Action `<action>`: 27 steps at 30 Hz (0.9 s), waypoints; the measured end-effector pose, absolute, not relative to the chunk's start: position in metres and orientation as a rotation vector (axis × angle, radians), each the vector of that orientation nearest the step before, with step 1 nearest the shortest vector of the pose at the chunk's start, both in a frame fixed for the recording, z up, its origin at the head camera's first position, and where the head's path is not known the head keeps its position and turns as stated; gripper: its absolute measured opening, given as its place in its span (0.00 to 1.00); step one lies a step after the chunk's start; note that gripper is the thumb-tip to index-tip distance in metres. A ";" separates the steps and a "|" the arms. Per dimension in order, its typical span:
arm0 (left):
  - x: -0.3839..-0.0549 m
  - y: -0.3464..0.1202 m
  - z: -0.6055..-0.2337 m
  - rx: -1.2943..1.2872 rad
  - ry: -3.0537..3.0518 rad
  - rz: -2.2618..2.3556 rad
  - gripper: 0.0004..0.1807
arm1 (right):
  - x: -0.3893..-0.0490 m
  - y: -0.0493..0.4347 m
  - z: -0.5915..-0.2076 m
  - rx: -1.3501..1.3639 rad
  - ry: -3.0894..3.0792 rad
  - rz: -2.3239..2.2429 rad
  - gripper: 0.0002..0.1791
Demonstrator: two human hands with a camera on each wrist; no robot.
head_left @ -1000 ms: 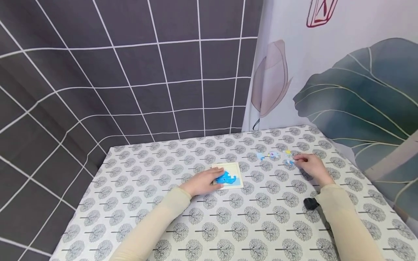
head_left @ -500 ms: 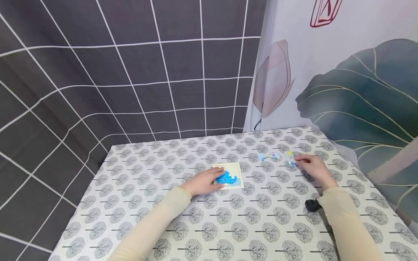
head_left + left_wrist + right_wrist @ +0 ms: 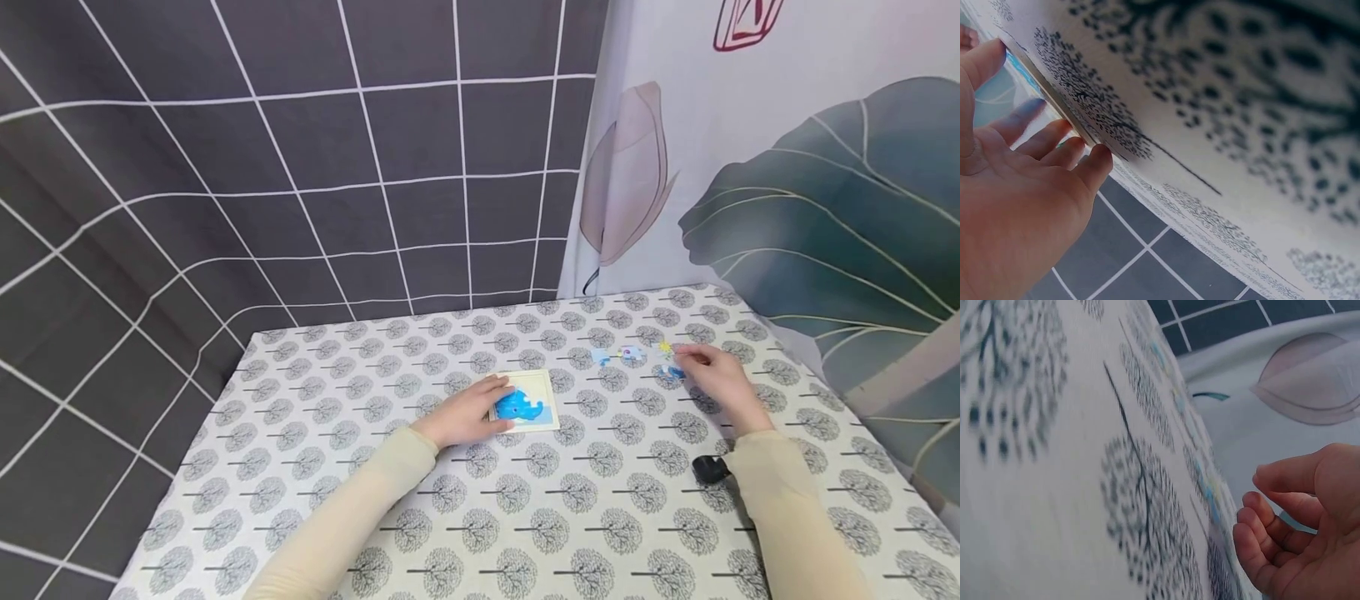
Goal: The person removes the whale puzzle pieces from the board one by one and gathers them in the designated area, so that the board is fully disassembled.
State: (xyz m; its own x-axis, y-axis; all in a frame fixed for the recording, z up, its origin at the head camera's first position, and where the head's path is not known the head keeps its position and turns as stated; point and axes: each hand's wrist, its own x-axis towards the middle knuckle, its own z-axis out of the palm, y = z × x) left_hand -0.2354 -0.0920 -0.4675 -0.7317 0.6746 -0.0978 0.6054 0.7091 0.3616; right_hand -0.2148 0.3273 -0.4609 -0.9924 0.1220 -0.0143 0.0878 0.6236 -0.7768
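My left hand (image 3: 468, 412) lies over the left side of a small cream-framed puzzle board (image 3: 534, 378). In the left wrist view its fingers (image 3: 1094, 169) touch the board's edge. A blue elephant-like picture piece (image 3: 519, 406) shows in the board, partly covered by that hand. My right hand (image 3: 720, 379) is bent over loose puzzle pieces at the far right. Its fingers (image 3: 1250, 540) are loosely curled in the right wrist view, thumb tip close to the fingertips, nothing clearly between them. Below the fingertips lies a blue and white piece (image 3: 671, 372), beside a yellow one (image 3: 665, 347).
Two pale blue pieces, one with a plain face (image 3: 600, 357) and one with a purple spot (image 3: 632, 353), lie farther left. The tablecloth (image 3: 450, 500) has a tree print. A black wrist device (image 3: 708, 469) hangs at my right cuff. Curtains (image 3: 420, 142) stand behind the table.
My right hand has lifted a little from the blue and white piece, uncovering more of it, and its fingertips have moved up towards the yellow piece. My left hand stays on the board.
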 end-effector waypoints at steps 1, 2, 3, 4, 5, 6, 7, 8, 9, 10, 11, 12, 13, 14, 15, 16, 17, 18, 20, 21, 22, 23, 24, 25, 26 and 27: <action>-0.236 -0.092 -0.467 1.018 2.694 0.451 0.38 | -0.216 0.324 -0.460 -0.175 -2.792 1.325 0.28; -0.236 -0.092 -0.467 1.016 2.695 0.455 0.39 | -0.216 0.320 -0.459 -0.169 -2.787 1.338 0.28; -0.236 -0.091 -0.467 1.015 2.696 0.457 0.39 | -0.217 0.317 -0.457 -0.161 -2.785 1.343 0.28; -0.236 -0.091 -0.467 1.019 2.697 0.458 0.39 | -0.219 0.313 -0.456 -0.151 -2.785 1.346 0.28; -0.236 -0.091 -0.467 1.019 2.696 0.457 0.39 | -0.220 0.309 -0.455 -0.139 -2.787 1.351 0.28; -0.236 -0.091 -0.467 1.021 2.696 0.458 0.39 | -0.221 0.306 -0.454 -0.129 -2.785 1.356 0.28; -0.236 -0.091 -0.467 1.023 2.695 0.459 0.39 | -0.223 0.302 -0.453 -0.119 -2.784 1.371 0.28; -0.236 -0.091 -0.467 1.025 2.695 0.460 0.39 | -0.224 0.297 -0.451 -0.108 -2.777 1.386 0.28; -0.235 -0.090 -0.467 1.027 2.695 0.461 0.39 | -0.226 0.293 -0.450 -0.099 -2.779 1.383 0.27; -0.235 -0.091 -0.467 1.029 2.694 0.461 0.39 | -0.228 0.288 -0.449 -0.080 -2.781 1.379 0.26; -0.235 -0.091 -0.467 1.030 2.694 0.464 0.39 | -0.229 0.283 -0.448 -0.063 -2.779 1.378 0.25; -0.235 -0.091 -0.467 1.029 2.693 0.467 0.39 | -0.231 0.279 -0.448 -0.044 -2.779 1.373 0.24; -0.234 -0.091 -0.466 1.027 2.692 0.472 0.39 | -0.232 0.274 -0.447 -0.021 -2.782 1.364 0.23; -0.234 -0.091 -0.466 1.026 2.691 0.474 0.40 | -0.234 0.269 -0.447 0.000 -2.779 1.365 0.23; -0.234 -0.091 -0.466 1.024 2.690 0.478 0.40 | -0.235 0.264 -0.446 0.023 -2.781 1.357 0.22; -0.234 -0.091 -0.465 1.022 2.690 0.479 0.40 | -0.237 0.260 -0.447 0.038 -2.784 1.361 0.22; -0.234 -0.091 -0.465 1.019 2.691 0.482 0.40 | -0.238 0.256 -0.447 0.051 -2.786 1.367 0.21; -0.234 -0.091 -0.465 1.018 2.693 0.481 0.40 | -0.240 0.252 -0.447 0.064 -2.794 1.362 0.21; -0.235 -0.092 -0.464 1.020 2.695 0.476 0.41 | -0.242 0.244 -0.447 0.087 -2.797 1.379 0.21; -0.235 -0.092 -0.464 1.020 2.696 0.470 0.41 | -0.244 0.240 -0.447 0.097 -2.801 1.378 0.21; -0.236 -0.092 -0.464 1.021 2.696 0.465 0.42 | -0.245 0.236 -0.447 0.104 -2.806 1.373 0.21; -0.236 -0.092 -0.464 1.019 2.695 0.465 0.42 | -0.246 0.232 -0.447 0.115 -2.806 1.373 0.20; -0.236 -0.092 -0.463 1.018 2.695 0.468 0.42 | -0.247 0.228 -0.447 0.124 -2.809 1.375 0.20; -0.236 -0.093 -0.463 1.016 2.694 0.470 0.43 | -0.247 0.224 -0.447 0.134 -2.810 1.380 0.20; -0.236 -0.093 -0.463 1.010 2.691 0.468 0.44 | -0.248 0.221 -0.447 0.148 -2.812 1.379 0.19; -0.237 -0.093 -0.463 1.007 2.690 0.467 0.44 | -0.248 0.217 -0.447 0.154 -2.813 1.392 0.19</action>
